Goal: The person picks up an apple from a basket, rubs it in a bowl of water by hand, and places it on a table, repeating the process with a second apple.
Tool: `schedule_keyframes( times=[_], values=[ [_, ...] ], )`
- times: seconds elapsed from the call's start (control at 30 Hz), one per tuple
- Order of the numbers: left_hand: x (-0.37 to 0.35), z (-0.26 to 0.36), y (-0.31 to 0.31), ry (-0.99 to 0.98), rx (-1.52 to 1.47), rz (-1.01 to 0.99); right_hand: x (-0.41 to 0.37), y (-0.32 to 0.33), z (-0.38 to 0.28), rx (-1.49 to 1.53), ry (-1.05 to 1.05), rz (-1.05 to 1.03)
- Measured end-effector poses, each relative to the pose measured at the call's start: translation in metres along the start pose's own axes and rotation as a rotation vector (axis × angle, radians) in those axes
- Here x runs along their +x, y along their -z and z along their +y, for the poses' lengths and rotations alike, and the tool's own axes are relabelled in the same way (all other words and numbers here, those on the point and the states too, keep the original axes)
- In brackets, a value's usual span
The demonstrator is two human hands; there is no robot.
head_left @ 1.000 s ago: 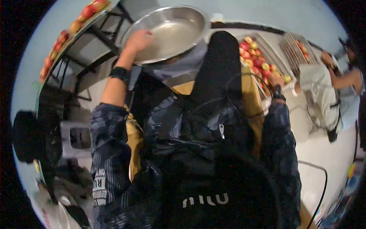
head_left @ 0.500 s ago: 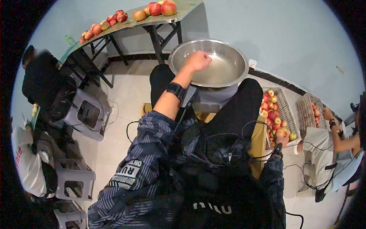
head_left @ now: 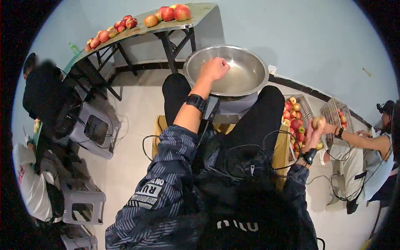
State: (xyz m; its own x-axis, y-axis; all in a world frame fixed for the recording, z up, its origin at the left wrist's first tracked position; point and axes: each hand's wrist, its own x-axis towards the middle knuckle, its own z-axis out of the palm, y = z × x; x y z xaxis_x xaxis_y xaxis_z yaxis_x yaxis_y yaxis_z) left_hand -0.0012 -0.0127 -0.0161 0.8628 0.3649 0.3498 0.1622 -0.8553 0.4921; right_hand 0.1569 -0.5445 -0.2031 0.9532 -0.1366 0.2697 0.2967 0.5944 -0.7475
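Observation:
My left hand (head_left: 215,69) hangs over the left part of a wide steel basin (head_left: 261,85), fingers curled into a loose fist; I see nothing in it, though its underside is hidden. The basin stands before my knees and seems to hold shallow water. Out to the right, my right hand (head_left: 311,139) grips a pale yellow-red apple (head_left: 318,122), fingers pointing up. Below and left of that hand is a plastic basket (head_left: 307,109) full of red and yellow apples (head_left: 294,124). A co-worker's hand (head_left: 330,128) is close beside the held apple.
Along the wall at the back left runs a table (head_left: 207,13) with apples (head_left: 168,14) in a row. A second basket (head_left: 329,109) of apples stands near the co-worker (head_left: 377,146). Grey stools (head_left: 95,125) and two seated people are at the left. Cables (head_left: 266,146) cross my lap.
My right hand has lifted from the basket with an apple and moved slightly right. The co-worker's hand has come in closer to it. My left hand stays over the basin.

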Motion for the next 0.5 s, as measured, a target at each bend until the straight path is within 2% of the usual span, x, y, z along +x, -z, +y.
schedule_keyframes(
  times=[0.03, 0.1, 0.13, 0.23, 0.27, 0.33, 0.4, 0.43, 0.5],
  values=[
    [0.003, -0.001, 0.002, -0.038, 0.028, 0.026, -0.01, -0.063, -0.026, -0.008, -0.012, 0.025],
    [-0.002, 0.002, 0.005, -0.013, -0.016, -0.074, 0.005, -0.127, -0.029, -0.028, -0.027, -0.151],
    [0.0, 0.005, 0.009, -0.004, -0.035, -0.115, 0.001, -0.172, -0.044, -0.038, -0.104, -0.283],
    [0.002, 0.001, 0.001, -0.231, -0.228, 0.025, -0.017, -0.286, -0.045, -0.208, -0.106, -0.525],
    [-0.001, 0.008, 0.007, -0.237, -0.237, 0.066, -0.021, -0.315, -0.042, -0.267, -0.165, -0.569],
    [-0.01, 0.025, 0.024, -0.238, -0.25, 0.156, -0.027, -0.36, -0.023, -0.38, -0.274, -0.627],
    [-0.014, 0.027, 0.023, -0.363, -0.197, 0.237, -0.031, -0.396, 0.001, -0.483, -0.35, -0.654],
    [-0.017, 0.026, 0.018, -0.424, -0.175, 0.27, -0.043, -0.405, 0.007, -0.587, -0.302, -0.716],
    [-0.012, 0.018, 0.015, -0.456, -0.114, 0.142, -0.06, -0.42, 0.012, -0.791, -0.185, -0.825]
  ],
)
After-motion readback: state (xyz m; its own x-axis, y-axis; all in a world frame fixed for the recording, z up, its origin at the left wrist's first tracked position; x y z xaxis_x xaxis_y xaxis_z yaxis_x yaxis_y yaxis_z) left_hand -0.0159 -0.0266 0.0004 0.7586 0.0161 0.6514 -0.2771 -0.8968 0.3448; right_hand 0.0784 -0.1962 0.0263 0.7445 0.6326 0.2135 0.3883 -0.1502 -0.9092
